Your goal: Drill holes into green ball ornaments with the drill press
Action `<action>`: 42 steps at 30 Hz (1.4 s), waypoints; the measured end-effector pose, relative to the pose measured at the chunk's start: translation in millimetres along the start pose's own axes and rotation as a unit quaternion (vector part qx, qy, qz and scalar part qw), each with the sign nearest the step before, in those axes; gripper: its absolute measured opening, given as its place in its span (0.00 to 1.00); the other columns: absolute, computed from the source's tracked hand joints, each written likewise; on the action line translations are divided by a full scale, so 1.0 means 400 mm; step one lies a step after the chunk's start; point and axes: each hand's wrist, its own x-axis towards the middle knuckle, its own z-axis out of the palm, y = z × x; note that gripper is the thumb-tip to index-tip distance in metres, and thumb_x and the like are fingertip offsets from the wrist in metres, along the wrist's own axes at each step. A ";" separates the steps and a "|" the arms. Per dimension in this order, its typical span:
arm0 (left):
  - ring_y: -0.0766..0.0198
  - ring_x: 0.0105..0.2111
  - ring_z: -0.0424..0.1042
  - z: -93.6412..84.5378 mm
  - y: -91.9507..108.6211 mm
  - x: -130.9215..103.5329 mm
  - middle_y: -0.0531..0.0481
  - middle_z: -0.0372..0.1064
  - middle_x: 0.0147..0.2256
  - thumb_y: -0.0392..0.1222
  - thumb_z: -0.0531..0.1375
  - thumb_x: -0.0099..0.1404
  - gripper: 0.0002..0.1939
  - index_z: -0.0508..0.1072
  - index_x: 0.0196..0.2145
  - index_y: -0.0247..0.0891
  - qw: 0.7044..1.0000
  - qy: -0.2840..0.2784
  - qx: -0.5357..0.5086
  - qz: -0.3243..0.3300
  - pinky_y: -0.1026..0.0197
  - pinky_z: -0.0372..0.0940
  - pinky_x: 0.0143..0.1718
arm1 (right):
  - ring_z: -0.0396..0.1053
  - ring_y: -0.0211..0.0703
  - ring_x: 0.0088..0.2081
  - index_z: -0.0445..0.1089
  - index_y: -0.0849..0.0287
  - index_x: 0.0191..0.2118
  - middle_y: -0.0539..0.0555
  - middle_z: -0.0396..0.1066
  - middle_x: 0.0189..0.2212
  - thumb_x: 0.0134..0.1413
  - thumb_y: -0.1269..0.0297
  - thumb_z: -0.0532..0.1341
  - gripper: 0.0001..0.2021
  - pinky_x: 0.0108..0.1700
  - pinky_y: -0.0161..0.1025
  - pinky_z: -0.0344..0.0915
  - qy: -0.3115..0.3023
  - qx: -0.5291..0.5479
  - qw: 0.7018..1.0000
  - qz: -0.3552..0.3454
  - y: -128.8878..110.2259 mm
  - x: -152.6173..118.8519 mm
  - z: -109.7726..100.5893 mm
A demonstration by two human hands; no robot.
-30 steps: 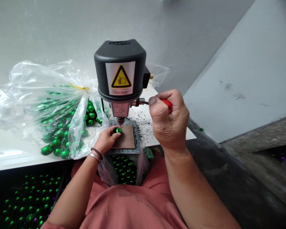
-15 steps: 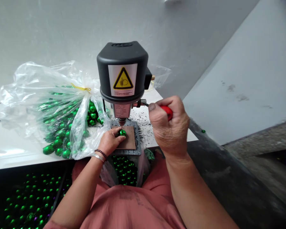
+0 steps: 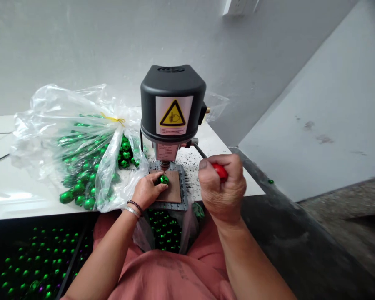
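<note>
A black drill press point(image 3: 173, 108) with a yellow warning sign stands on the white table. Under its chuck, my left hand point(image 3: 147, 189) pinches a shiny green ball point(image 3: 164, 179) between thumb and fingers. The ball rests on a brown board point(image 3: 173, 192) over the grey metal base point(image 3: 183, 205). The thin bit points down at the ball's top; whether it is inside the ball I cannot tell. My right hand point(image 3: 223, 187) is wrapped round the red knob point(image 3: 220, 171) of the press's feed lever, to the right of the machine.
On the left lies a clear plastic bag point(image 3: 78, 166) of green balls, tied with yellow. Dark shavings litter the white table point(image 3: 6, 204). A bin of green balls point(image 3: 31, 262) sits lower left; an open bag of balls point(image 3: 165, 231) hangs below the press. One ball point(image 3: 270, 181) is on the floor.
My right hand has pulled the lever's red knob downward. My left hand still holds the green ball under the bit. The whole view has shifted slightly.
</note>
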 end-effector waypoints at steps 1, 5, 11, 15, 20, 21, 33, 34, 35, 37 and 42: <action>0.58 0.49 0.67 0.000 -0.001 0.000 0.45 0.69 0.49 0.44 0.61 0.55 0.23 0.71 0.49 0.39 1.000 0.001 0.001 -0.001 0.57 0.59 0.52 | 0.57 0.27 0.19 0.62 0.58 0.28 0.43 0.62 0.18 0.48 0.67 0.57 0.03 0.22 0.27 0.59 0.004 0.000 1.000 -0.003 0.004 -0.005 0.003; 0.58 0.50 0.67 0.002 -0.004 0.001 0.46 0.69 0.50 0.45 0.61 0.55 0.23 0.71 0.49 0.41 1.000 0.001 0.007 -0.007 0.57 0.59 0.52 | 0.63 0.29 0.22 0.63 0.58 0.29 0.45 0.66 0.22 0.48 0.68 0.57 0.01 0.25 0.29 0.63 0.021 0.006 1.000 -0.018 0.014 -0.022 0.013; 0.57 0.49 0.68 0.004 -0.003 0.001 0.46 0.69 0.49 0.45 0.61 0.54 0.23 0.71 0.49 0.40 1.000 -0.001 0.005 -0.012 0.57 0.59 0.51 | 0.65 0.30 0.24 0.62 0.57 0.32 0.45 0.66 0.23 0.48 0.71 0.56 0.04 0.28 0.31 0.65 0.030 0.037 0.998 -0.029 0.039 -0.051 0.028; 0.57 0.49 0.68 0.004 -0.001 -0.001 0.46 0.70 0.49 0.45 0.61 0.54 0.23 0.71 0.49 0.40 1.000 0.002 0.004 -0.016 0.57 0.60 0.51 | 0.66 0.31 0.27 0.62 0.56 0.33 0.46 0.66 0.25 0.47 0.71 0.57 0.05 0.31 0.31 0.66 0.037 0.063 0.996 -0.044 0.063 -0.086 0.041; 0.56 0.48 0.68 0.012 -0.009 0.001 0.46 0.69 0.49 0.44 0.62 0.53 0.24 0.70 0.49 0.41 1.000 0.006 -0.008 -0.008 0.56 0.60 0.51 | 0.61 0.29 0.22 0.62 0.58 0.29 0.45 0.64 0.21 0.50 0.66 0.56 0.03 0.26 0.29 0.60 0.070 0.036 0.997 -0.010 0.013 -0.021 0.034; 0.57 0.47 0.68 0.015 -0.011 0.001 0.46 0.70 0.48 0.44 0.61 0.53 0.23 0.71 0.49 0.41 1.000 0.010 -0.009 -0.007 0.57 0.60 0.50 | 0.59 0.28 0.21 0.62 0.59 0.27 0.45 0.62 0.19 0.51 0.63 0.56 0.06 0.23 0.29 0.57 0.076 0.015 0.997 0.004 -0.005 0.010 0.030; 0.62 0.35 0.70 -0.075 0.030 -0.135 0.49 0.72 0.39 0.44 0.60 0.54 0.21 0.71 0.46 0.39 0.984 -0.164 0.001 0.066 0.62 0.63 0.38 | 0.50 0.29 0.20 0.58 0.58 0.24 0.44 0.52 0.17 0.51 0.52 0.54 0.15 0.26 0.32 0.52 -0.020 0.028 0.992 0.120 -0.046 0.140 0.020; 0.63 0.34 0.70 -0.079 0.033 -0.144 0.49 0.72 0.39 0.45 0.61 0.53 0.23 0.70 0.48 0.39 0.979 -0.190 -0.003 0.071 0.62 0.64 0.37 | 0.49 0.29 0.20 0.59 0.58 0.24 0.44 0.52 0.17 0.51 0.51 0.54 0.15 0.26 0.32 0.52 -0.018 0.030 0.992 0.123 -0.046 0.137 0.019; 0.63 0.33 0.70 -0.081 0.035 -0.148 0.48 0.71 0.40 0.46 0.62 0.53 0.26 0.69 0.49 0.39 0.977 -0.201 -0.011 0.069 0.62 0.64 0.36 | 0.49 0.29 0.20 0.59 0.58 0.24 0.44 0.52 0.17 0.51 0.51 0.54 0.15 0.25 0.33 0.51 -0.018 0.030 0.991 0.127 -0.047 0.135 0.018; 0.62 0.34 0.70 -0.083 0.035 -0.146 0.45 0.71 0.43 0.48 0.62 0.52 0.28 0.68 0.51 0.37 0.983 -0.170 -0.036 0.055 0.62 0.64 0.37 | 0.50 0.30 0.20 0.60 0.57 0.25 0.45 0.52 0.17 0.51 0.50 0.54 0.15 0.25 0.33 0.51 -0.019 0.020 0.991 0.133 -0.047 0.132 0.017; 0.59 0.40 0.70 -0.114 -0.006 -0.073 0.42 0.72 0.41 0.46 0.54 0.59 0.21 0.71 0.46 0.32 0.978 0.064 -0.172 -0.095 0.59 0.64 0.43 | 0.51 0.31 0.20 0.60 0.58 0.25 0.46 0.53 0.17 0.50 0.48 0.54 0.17 0.25 0.34 0.50 -0.011 0.003 0.991 0.135 -0.047 0.128 0.016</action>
